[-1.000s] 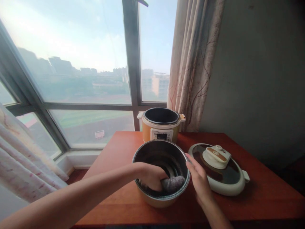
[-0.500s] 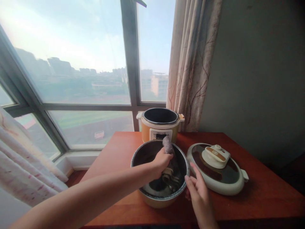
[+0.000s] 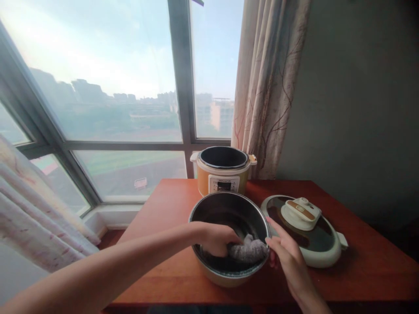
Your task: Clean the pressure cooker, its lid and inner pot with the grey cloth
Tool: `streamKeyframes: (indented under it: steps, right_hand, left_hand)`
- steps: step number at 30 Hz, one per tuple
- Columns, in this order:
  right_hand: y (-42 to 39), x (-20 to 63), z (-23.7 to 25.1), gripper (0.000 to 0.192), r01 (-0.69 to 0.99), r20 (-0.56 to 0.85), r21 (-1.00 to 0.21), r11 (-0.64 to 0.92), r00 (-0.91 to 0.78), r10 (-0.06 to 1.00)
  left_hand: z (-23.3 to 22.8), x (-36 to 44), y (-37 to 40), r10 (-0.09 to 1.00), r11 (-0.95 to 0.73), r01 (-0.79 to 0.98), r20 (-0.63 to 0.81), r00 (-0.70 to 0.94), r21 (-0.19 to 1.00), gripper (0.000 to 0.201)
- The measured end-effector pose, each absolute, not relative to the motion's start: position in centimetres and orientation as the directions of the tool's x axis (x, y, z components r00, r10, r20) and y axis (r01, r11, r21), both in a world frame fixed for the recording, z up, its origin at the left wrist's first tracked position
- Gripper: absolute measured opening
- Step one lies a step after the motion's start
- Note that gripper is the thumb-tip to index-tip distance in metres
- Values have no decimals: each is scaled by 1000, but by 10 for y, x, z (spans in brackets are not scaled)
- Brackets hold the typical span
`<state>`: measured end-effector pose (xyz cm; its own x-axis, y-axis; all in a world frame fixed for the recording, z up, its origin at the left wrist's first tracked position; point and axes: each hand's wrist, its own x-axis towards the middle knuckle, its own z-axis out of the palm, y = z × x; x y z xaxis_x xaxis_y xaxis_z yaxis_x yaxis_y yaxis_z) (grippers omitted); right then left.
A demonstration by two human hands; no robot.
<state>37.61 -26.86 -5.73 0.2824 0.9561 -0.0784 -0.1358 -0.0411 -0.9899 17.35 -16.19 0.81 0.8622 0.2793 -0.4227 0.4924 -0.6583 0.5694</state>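
Currently gray cloth (image 3: 248, 250) is gripped inside pot (image 3: 211, 274) by left hand (image 3: 218, 239); its edge is pinched by right hand (image 3: 285, 245). Lid (image 3: 304, 233) is off; wiping is judged unfinished.

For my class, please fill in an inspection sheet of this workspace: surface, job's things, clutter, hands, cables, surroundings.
Surface: reddish-brown table
Job's things: dark-lined pot with bunched gray cloth inside
Clutter: lid, knob up, right of the pot; uncovered cooker body behind it
Hands: left hand in the pot, gripping the cloth; right hand holding the pot's rim
Cables: nothing seen
Surroundings: windows, patterned curtains, dim wall
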Motion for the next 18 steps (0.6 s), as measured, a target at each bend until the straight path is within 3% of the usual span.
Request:
streamKeyframes:
  steps: [4,7,10,13,18]
  right_hand:
    - [-247,394,-56,84,-137,-101,-987,-81,143,985]
    - [-226,394,-57,81,-147,-100,-985,-87,83,992]
    - [-209,389,-59,77,-160,-54,-987,-35,118,992]
    - [-203,384,-60,72,-120,-12,-993,9,175,985]
    - [-228,374,-63,68,38,55,-998,46,291,955]
  left_hand:
    - [9,157,-153,134,-653,472,-522,842,592,53]
    - [9,151,-147,143,-631,474,-508,849,614,49]
    - [9,154,-148,252,-491,543,-485,837,682,35]
    - [6,164,-152,412,-192,570,-462,785,799,27]
    - [-3,188,-158,703,196,269,-326,632,943,35]
